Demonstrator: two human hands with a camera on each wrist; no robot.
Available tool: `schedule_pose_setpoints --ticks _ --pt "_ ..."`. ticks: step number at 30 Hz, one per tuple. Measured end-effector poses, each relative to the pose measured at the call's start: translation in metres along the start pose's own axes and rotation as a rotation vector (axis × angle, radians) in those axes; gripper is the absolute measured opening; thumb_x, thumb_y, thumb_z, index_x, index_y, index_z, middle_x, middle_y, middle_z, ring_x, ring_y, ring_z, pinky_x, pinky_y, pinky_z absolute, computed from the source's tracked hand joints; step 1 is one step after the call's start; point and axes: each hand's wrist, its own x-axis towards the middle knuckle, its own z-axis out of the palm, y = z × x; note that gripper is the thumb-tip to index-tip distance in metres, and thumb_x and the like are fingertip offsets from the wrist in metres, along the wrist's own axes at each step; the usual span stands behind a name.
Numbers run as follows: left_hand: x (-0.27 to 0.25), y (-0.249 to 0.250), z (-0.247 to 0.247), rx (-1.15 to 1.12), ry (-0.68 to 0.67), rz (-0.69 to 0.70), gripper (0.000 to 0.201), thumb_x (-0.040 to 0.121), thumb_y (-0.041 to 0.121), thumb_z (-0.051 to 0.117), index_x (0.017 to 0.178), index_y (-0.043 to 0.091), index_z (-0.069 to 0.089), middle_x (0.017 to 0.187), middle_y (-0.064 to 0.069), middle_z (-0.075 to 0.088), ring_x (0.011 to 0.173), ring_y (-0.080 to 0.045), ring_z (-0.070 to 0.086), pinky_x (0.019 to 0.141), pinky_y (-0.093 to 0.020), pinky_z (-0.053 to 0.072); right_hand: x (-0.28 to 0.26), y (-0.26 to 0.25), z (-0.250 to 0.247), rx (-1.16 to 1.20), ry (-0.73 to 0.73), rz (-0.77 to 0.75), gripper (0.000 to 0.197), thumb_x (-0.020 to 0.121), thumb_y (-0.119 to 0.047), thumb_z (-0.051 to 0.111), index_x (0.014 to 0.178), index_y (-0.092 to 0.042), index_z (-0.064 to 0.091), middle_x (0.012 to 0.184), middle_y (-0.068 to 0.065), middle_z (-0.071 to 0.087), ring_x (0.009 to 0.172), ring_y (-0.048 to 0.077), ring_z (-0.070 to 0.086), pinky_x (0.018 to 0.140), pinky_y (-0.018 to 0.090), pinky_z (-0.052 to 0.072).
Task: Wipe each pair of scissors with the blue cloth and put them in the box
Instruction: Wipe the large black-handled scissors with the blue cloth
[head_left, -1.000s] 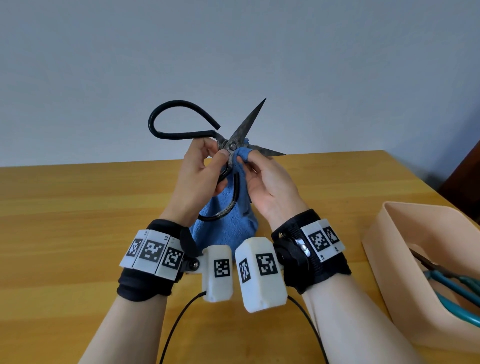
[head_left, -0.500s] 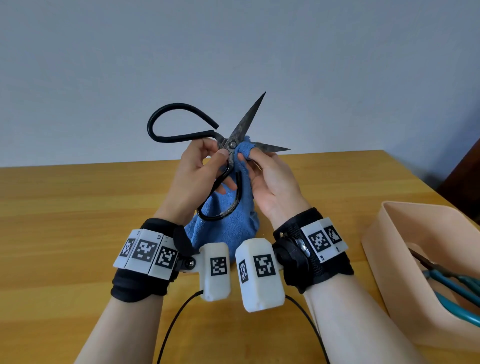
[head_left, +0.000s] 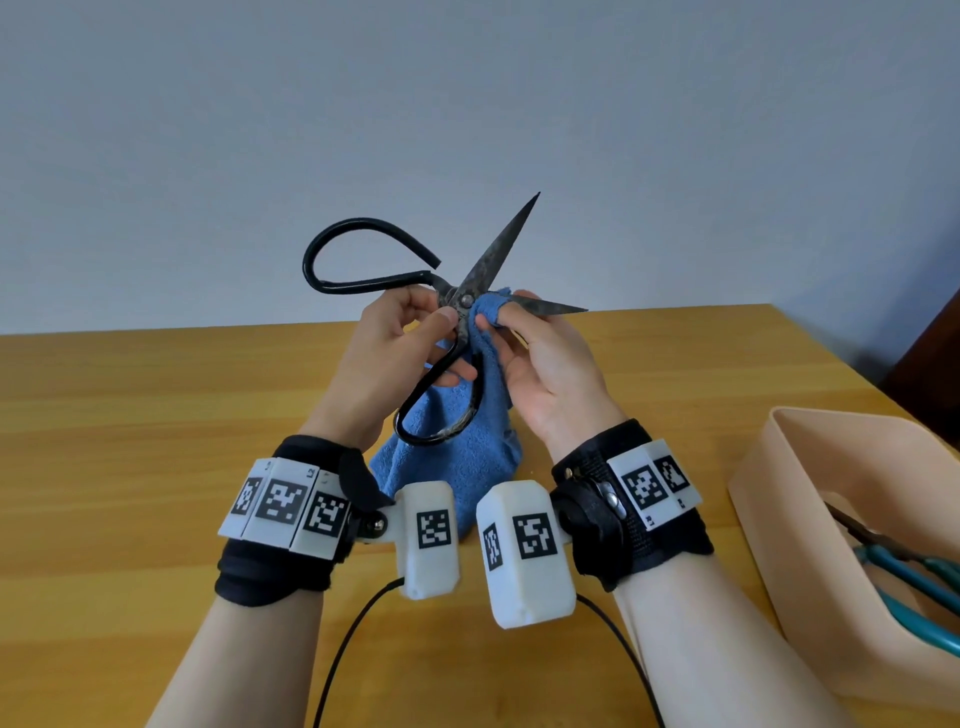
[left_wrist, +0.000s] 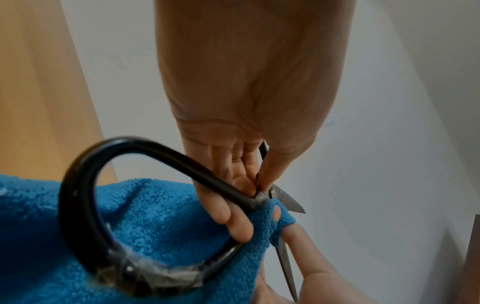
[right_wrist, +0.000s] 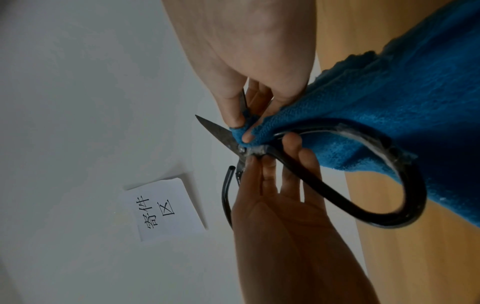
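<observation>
Large black iron scissors (head_left: 498, 249) with looped handles are held up above the table, blades spread apart. My left hand (head_left: 400, 348) grips them at the pivot and the lower handle (left_wrist: 85, 216). My right hand (head_left: 530, 353) pinches the blue cloth (head_left: 457, 452) around the base of the lower blade (head_left: 556, 307), right beside the pivot. The rest of the cloth (left_wrist: 155, 216) hangs down behind the lower handle loop (right_wrist: 405, 197). The beige box (head_left: 831, 519) stands at the right on the table, with teal-handled scissors (head_left: 914, 577) inside.
The wooden table (head_left: 130, 441) stretches to the left and front of my hands. A plain grey wall rises behind it. A white paper sign (right_wrist: 163, 209) with printed characters hangs on the wall in the right wrist view. Black cables (head_left: 353, 644) run from the wrist cameras.
Both hands have lifted the scissors slightly. The cloth-covered fingers of my right hand have slid from the pivot a little way out along the lower blade.
</observation>
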Motion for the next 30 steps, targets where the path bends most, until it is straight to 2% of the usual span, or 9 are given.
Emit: schedule_pose_setpoints --ticks 2,5,8,10,16,22,25,30 --pt "0.0000 0.0006 0.0003 -0.012 0.000 -0.001 0.008 0.103 0.017 0.055 0.102 0.010 0.052 0.102 -0.013 0.059 0.067 -0.028 0.074 0.059 -0.027 0.058 -0.0009 -0.0003 0.0005 -0.005 0.003 0.000 0.030 0.089 0.010 0.060 0.119 0.006 0.055 0.087 0.017 0.064 0.067 0.018 0.068 0.064 0.026 0.059" --pt "0.0003 0.0008 0.0003 -0.001 0.009 0.002 0.012 0.103 0.017 0.054 0.107 0.006 0.051 0.103 -0.012 0.057 0.070 -0.030 0.075 0.062 -0.031 0.060 -0.0009 0.0018 0.0025 0.040 0.005 -0.004 0.036 0.090 0.011 0.056 0.126 0.004 0.052 0.082 0.016 0.067 0.067 0.018 0.069 0.061 0.026 0.057" --pt "0.0001 0.0011 -0.0005 -0.010 0.011 0.001 0.011 0.103 0.016 0.054 0.106 0.006 0.050 0.104 -0.013 0.056 0.068 -0.029 0.074 0.060 -0.029 0.060 -0.0018 0.0020 0.0030 0.054 -0.002 -0.001 0.033 0.091 0.012 0.055 0.121 -0.002 0.052 0.074 0.013 0.070 0.064 0.018 0.070 0.057 0.026 0.057" --pt "0.0002 0.0015 -0.0004 -0.016 0.011 0.003 0.011 0.103 0.016 0.055 0.106 0.006 0.051 0.108 -0.016 0.056 0.066 -0.027 0.074 0.061 -0.027 0.059 -0.0022 0.0014 0.0019 0.039 0.001 -0.003 0.035 0.090 0.011 0.058 0.123 -0.001 0.050 0.072 0.012 0.069 0.063 0.017 0.070 0.059 0.026 0.058" --pt "0.0000 0.0027 0.0019 -0.008 0.011 0.008 0.012 0.103 0.016 0.054 0.108 0.005 0.050 0.102 -0.013 0.055 0.068 -0.031 0.074 0.062 -0.031 0.060 -0.0015 0.0000 0.0025 0.022 -0.005 0.020 0.027 0.091 0.010 0.057 0.114 -0.003 0.054 0.080 0.014 0.067 0.071 0.020 0.068 0.061 0.027 0.058" --pt "-0.0012 0.0041 0.0017 -0.027 0.002 -0.010 0.010 0.103 0.016 0.054 0.105 0.007 0.050 0.100 -0.012 0.056 0.068 -0.029 0.074 0.061 -0.028 0.059 -0.0023 -0.0012 0.0011 0.025 0.002 0.001 0.025 0.092 0.009 0.057 0.113 -0.002 0.052 0.074 0.012 0.067 0.061 0.015 0.068 0.057 0.025 0.057" --pt "-0.0014 0.0052 0.0017 -0.028 0.011 -0.011 0.010 0.103 0.017 0.054 0.105 0.008 0.050 0.100 -0.011 0.056 0.070 -0.031 0.074 0.063 -0.030 0.060 -0.0043 -0.0016 0.0030 0.020 -0.012 0.002 0.023 0.093 0.009 0.055 0.112 -0.003 0.051 0.078 0.013 0.066 0.061 0.014 0.068 0.054 0.024 0.056" --pt "-0.0011 0.0056 -0.0013 -0.034 0.017 -0.016 0.009 0.103 0.015 0.054 0.105 0.008 0.049 0.098 -0.010 0.055 0.067 -0.029 0.074 0.059 -0.026 0.057 -0.0053 -0.0021 0.0056 0.054 -0.055 0.009 0.031 0.093 0.014 0.051 0.117 -0.006 0.051 0.086 0.017 0.066 0.065 0.018 0.069 0.057 0.025 0.057"
